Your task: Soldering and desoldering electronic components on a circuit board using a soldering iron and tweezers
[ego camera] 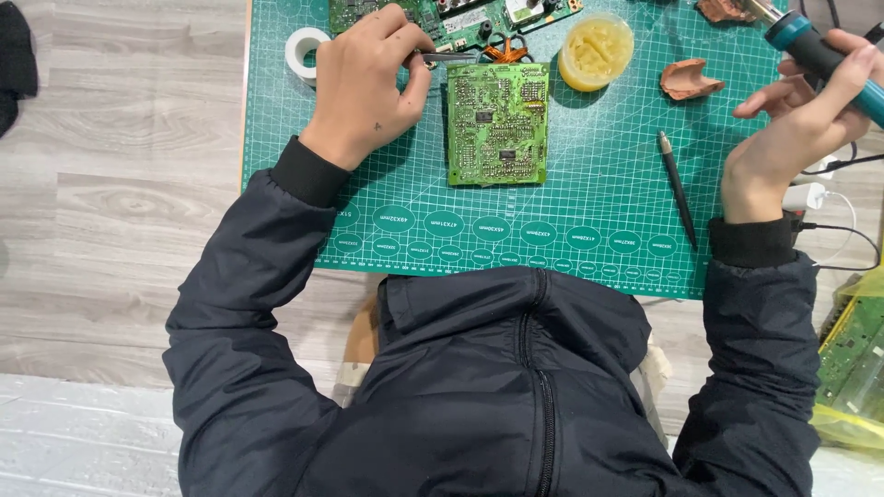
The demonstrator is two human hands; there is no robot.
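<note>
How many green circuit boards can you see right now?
3. A square green circuit board lies mid-mat; a larger green board is cut off by the top edge; another green board sits in a yellow bag at right. More may lie outside the view.

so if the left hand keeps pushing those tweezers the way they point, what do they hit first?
The left hand holds thin metal tweezers pointing right, along the top edge of the green rectangular circuit board. Straight on, they would likely meet the orange copper-wound component first, then the round tub of yellow paste. Height is unclear.
</note>
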